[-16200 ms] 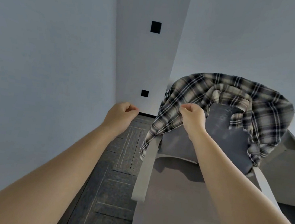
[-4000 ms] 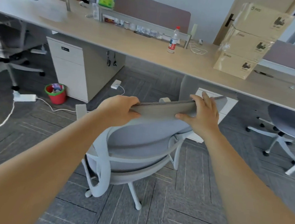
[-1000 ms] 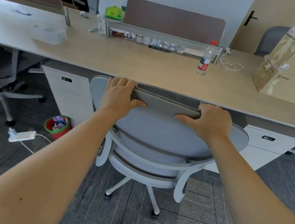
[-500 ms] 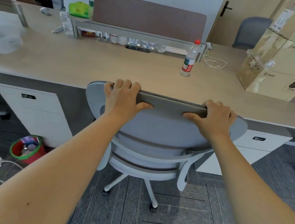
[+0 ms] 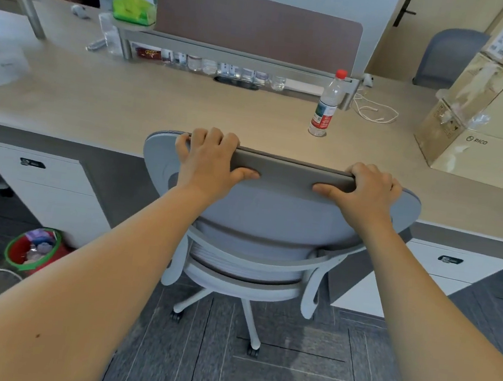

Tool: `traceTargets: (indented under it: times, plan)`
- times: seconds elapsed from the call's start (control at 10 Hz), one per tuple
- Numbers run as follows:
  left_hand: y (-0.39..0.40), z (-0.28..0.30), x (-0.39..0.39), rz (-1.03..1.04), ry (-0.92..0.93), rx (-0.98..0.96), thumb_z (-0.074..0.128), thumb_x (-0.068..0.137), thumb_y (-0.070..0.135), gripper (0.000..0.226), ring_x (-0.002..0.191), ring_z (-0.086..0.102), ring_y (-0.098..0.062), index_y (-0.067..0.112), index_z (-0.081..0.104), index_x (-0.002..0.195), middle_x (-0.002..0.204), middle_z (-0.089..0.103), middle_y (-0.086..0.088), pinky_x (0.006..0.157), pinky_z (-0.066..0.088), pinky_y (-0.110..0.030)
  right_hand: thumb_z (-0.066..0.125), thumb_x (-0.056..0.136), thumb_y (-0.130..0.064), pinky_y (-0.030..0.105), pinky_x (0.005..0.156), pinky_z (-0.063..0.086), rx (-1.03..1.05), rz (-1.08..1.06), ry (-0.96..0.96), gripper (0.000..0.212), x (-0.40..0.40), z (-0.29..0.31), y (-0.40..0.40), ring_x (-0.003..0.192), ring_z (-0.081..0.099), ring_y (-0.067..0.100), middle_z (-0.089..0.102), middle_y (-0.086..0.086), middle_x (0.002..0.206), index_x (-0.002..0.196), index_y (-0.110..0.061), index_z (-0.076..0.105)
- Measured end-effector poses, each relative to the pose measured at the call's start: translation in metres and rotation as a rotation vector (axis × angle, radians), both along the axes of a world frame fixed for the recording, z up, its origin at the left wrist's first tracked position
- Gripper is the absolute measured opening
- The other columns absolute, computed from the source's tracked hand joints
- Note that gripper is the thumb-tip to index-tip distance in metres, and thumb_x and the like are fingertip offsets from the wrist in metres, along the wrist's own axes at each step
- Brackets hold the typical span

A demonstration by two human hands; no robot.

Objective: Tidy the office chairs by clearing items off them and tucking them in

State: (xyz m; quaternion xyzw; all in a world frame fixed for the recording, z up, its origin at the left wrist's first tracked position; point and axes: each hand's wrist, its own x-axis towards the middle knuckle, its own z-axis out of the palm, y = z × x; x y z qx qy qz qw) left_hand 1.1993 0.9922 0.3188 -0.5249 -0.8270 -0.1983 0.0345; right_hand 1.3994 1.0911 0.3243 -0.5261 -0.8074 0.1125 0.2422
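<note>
My left hand (image 5: 208, 163) and right hand (image 5: 364, 190) both clamp the top edge of the grey office chair (image 5: 273, 211), fingers curled close together over the far side and thumbs pressed flat on the near face. The chair sits dead ahead at twelve o'clock, its backrest top overlapping the front edge of the long wooden desk (image 5: 159, 107) and its wheeled base on the grey floor. A water bottle (image 5: 327, 105) stands at one o'clock, stacked cardboard boxes (image 5: 497, 115) at two, a red bin (image 5: 33, 251) at eight.

I see chair (image 5: 275, 221) before desk (image 5: 159, 111), my hands on backrest top; bottle (image 5: 327, 105) on desk behind chair, boxes (image 5: 489, 123) right, bin (image 5: 35, 248) on floor left.
</note>
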Motion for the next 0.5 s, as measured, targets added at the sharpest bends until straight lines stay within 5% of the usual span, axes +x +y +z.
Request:
traceTargets:
  times: [0.3, 0.4, 0.5]
  plan:
    - [0.01, 0.001, 0.005, 0.013, -0.047, -0.056, 0.05, 0.079, 0.056, 0.06, 0.129, 0.027, -0.034, 0.015, 0.043, 0.123, 0.131, 0.04, -0.013, 0.114, 0.007, -0.051, 0.065, 0.066, -0.061, 0.045, 0.102, 0.025, 0.005, 0.004, -0.014, 0.06, 0.002, -0.001, 0.01, 0.096, 0.04, 0.028, 0.045, 0.004, 0.094, 0.094, -0.009, 0.056]
    - [0.003, 0.009, 0.017, 0.03, -0.1, 0.021, 0.054, 0.081, 0.049, 0.064, 0.137, 0.018, -0.031, 0.016, 0.036, 0.132, 0.143, 0.03, -0.012, 0.116, 0.002, -0.048, 0.064, 0.068, -0.058, 0.048, 0.107, 0.026, 0.032, -0.027, -0.031, 0.066, 0.001, 0.0, 0.003, 0.116, 0.043, 0.031, 0.052, 0.012, 0.117, 0.113, -0.01, 0.053]
    - [-0.044, 0.008, 0.04, -0.095, -0.227, 0.176, 0.056, 0.085, 0.032, 0.059, 0.138, 0.022, -0.021, 0.014, 0.034, 0.136, 0.147, 0.03, -0.006, 0.114, 0.012, -0.031, 0.057, 0.076, -0.043, 0.03, 0.108, 0.023, 0.057, 0.053, 0.218, 0.064, 0.021, -0.008, -0.041, 0.125, 0.037, 0.022, 0.046, 0.01, 0.131, 0.127, -0.006, 0.044]
